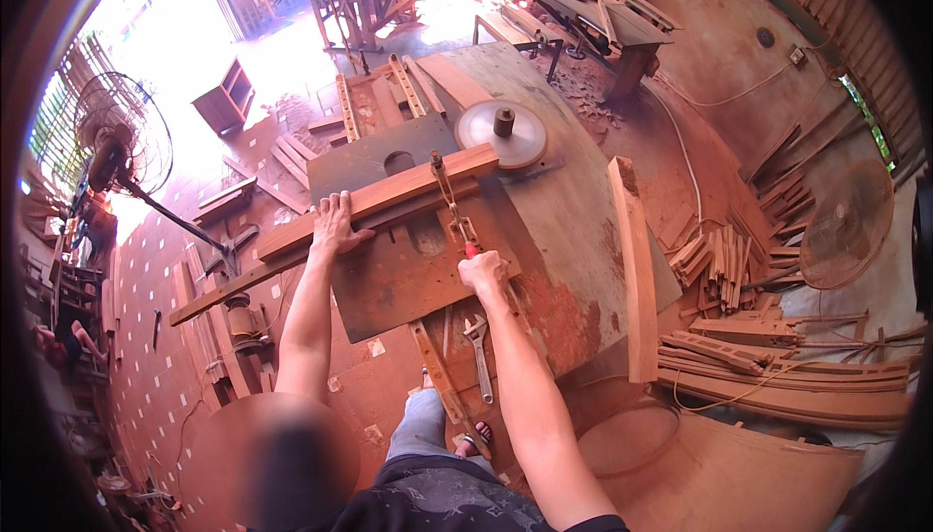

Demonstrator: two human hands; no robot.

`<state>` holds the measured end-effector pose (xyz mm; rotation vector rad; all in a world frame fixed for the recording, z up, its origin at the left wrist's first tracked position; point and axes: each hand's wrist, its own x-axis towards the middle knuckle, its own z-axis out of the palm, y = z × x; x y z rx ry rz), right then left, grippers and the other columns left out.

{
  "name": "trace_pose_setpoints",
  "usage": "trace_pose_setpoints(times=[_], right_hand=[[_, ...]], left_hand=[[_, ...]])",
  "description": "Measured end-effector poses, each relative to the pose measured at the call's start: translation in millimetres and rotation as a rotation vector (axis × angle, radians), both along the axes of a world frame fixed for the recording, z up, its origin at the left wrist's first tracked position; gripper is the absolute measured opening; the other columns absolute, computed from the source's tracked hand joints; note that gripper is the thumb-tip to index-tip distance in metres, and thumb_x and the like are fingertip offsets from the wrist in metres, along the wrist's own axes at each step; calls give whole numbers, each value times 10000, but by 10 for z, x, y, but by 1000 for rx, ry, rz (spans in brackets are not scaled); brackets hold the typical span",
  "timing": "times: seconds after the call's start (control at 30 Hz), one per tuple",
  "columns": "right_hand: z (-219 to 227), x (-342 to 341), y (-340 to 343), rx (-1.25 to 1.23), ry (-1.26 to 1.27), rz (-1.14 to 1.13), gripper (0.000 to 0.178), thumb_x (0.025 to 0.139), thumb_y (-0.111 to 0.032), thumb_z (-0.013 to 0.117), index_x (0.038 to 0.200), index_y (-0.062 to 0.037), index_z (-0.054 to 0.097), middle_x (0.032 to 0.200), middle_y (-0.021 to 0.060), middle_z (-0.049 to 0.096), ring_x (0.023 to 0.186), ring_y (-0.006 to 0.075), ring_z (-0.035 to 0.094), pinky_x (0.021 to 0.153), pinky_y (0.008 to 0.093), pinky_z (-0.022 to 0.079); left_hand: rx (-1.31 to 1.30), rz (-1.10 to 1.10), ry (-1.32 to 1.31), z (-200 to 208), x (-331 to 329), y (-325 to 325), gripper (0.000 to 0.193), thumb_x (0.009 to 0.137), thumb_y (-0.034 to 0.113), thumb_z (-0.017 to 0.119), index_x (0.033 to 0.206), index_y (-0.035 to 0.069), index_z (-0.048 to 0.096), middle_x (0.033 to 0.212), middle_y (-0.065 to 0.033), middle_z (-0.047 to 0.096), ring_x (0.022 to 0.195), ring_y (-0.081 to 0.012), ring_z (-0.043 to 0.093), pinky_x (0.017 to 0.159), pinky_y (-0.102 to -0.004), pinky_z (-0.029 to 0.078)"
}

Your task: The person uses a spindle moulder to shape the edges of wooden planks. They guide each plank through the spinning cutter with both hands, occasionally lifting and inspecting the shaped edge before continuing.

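A long reddish wooden beam [418,185] lies slantwise over a dusty metal table plate [374,304], along a darker wooden bar [228,291] on its near side. My left hand [334,225] grips the beam left of its middle, fingers over the top and thumb pointing right. My right hand [484,272] is closed around the red handle of a metal toggle clamp [453,209]. The clamp's arm reaches up across the beam near its right end; its exact contact is hidden. An adjustable wrench [479,357] lies below my right hand, beside my forearm.
A pale round disc [530,134] with a central spindle lies just beyond the beam's right end. A thick board [634,279] stands at the right. Wood offcuts [724,260] pile up farther right. On the left are a standing fan [112,153] and planks on the tiled floor.
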<state>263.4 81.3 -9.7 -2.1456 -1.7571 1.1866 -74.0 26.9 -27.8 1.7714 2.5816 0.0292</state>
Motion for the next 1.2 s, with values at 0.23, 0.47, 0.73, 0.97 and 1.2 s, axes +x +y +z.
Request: trace_pose_setpoints(times=[0.23,0.47,0.73,0.97,1.2], right_hand=[[27,-43,12,-12,2,-2,440,939,-371,690,1099,30,773,1181,303,746,1150,441,727,950,505,597],[119,-30,6,-16,13,-7,416,895,-313,692,1088,47,774,1165,308,748,1136,433,735,953,481,601],[187,-55,-11,-10,61,-82,270,830,-243,778,929,8,778,1016,247,780,1033,363,782,829,441,633],[147,-89,19,-68,88,-49,314,873,-286,762,938,22,767,1079,287,751,1043,398,762,843,461,612],[-184,-183,91,-87,91,-67,301,831,-249,788,976,14,767,1162,279,729,1043,343,772,786,428,620]], left_hand=[[28,8,19,-87,-61,0,1208,697,668,861,1579,39,325,1446,-147,462,1383,-378,428,1179,-688,301],[49,-13,9,-59,-30,15,1187,700,641,870,1571,35,337,1444,-159,463,1369,-379,438,1165,-636,326],[26,-11,19,29,52,13,1146,724,592,870,1566,22,342,1436,-166,464,1368,-381,434,1163,-596,343],[55,-18,27,-112,-94,-37,1184,709,638,854,1568,11,334,1430,-179,447,1352,-405,433,1156,-630,327],[38,-12,8,-97,-110,-18,1214,698,635,861,1579,-9,328,1446,-184,439,1368,-405,425,1172,-628,318]])
